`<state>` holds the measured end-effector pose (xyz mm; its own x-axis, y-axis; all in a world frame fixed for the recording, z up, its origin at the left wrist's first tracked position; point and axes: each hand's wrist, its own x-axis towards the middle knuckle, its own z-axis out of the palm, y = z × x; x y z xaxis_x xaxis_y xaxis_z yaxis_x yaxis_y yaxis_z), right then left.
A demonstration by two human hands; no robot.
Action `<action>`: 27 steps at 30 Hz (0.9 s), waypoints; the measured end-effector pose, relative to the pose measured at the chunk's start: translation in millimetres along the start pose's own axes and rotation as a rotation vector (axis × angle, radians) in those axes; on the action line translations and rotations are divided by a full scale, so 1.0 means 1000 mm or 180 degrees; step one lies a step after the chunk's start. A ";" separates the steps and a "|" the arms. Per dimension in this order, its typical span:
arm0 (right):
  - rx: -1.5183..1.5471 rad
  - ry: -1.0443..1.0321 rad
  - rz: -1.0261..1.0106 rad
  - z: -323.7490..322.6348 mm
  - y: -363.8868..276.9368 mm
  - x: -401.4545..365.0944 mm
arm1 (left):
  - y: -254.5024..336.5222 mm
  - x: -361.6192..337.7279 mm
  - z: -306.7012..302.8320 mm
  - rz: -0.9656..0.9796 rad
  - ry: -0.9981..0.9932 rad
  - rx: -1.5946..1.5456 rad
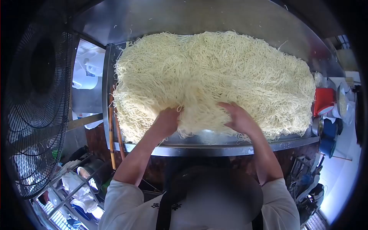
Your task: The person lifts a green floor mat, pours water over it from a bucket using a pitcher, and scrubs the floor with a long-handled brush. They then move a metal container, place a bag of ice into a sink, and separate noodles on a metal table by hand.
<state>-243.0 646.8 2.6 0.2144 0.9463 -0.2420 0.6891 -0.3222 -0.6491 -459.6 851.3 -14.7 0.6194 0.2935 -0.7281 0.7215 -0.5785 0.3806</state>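
A thick, wide heap of pale yellow noodles covers most of a metal worktable. My left hand is at the near side of the heap, its fingers curled into the noodles and partly hidden by them. Some strands beside it are smeared by motion. To its right, my right hand touches the heap with thumb and fingers apart. Between the two hands, a loose bunch of noodles hangs toward the near edge.
A metal back panel rises behind the heap. Two bamboo poles lean at the left end. A large fan stands at far left, above a cluttered rack. A red container sits off the right end.
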 end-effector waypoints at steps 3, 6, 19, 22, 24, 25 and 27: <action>-0.0488 -0.0139 0.0543 -0.025 0.025 -0.012 | -0.014 -0.023 -0.008 0.1219 0.1239 -0.0314; -0.0546 0.0598 0.0434 -0.028 0.001 0.048 | -0.019 0.001 -0.033 0.1395 0.2108 0.0013; -0.1863 0.0102 0.0029 0.041 0.022 0.165 | -0.047 0.076 0.066 0.1194 0.2805 0.0305; -0.0861 0.0089 0.0146 0.010 0.012 0.140 | -0.050 0.079 0.069 0.1240 0.2833 0.0198; 0.0036 0.0439 0.0257 -0.033 -0.016 0.140 | -0.049 0.080 0.069 0.1255 0.2827 0.0177; 0.0148 0.0730 0.0125 -0.062 -0.033 0.149 | -0.049 0.079 0.069 0.1291 0.2830 0.0126; 0.1125 0.1027 -0.0650 -0.107 -0.039 0.165 | -0.050 0.080 0.069 0.1259 0.2803 0.0110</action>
<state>-160.7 818.7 65.5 0.3409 0.9332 0.1135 0.4752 -0.0669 -0.8773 -467.3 850.9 -131.7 0.8359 0.5299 0.1431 0.4099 -0.7760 0.4794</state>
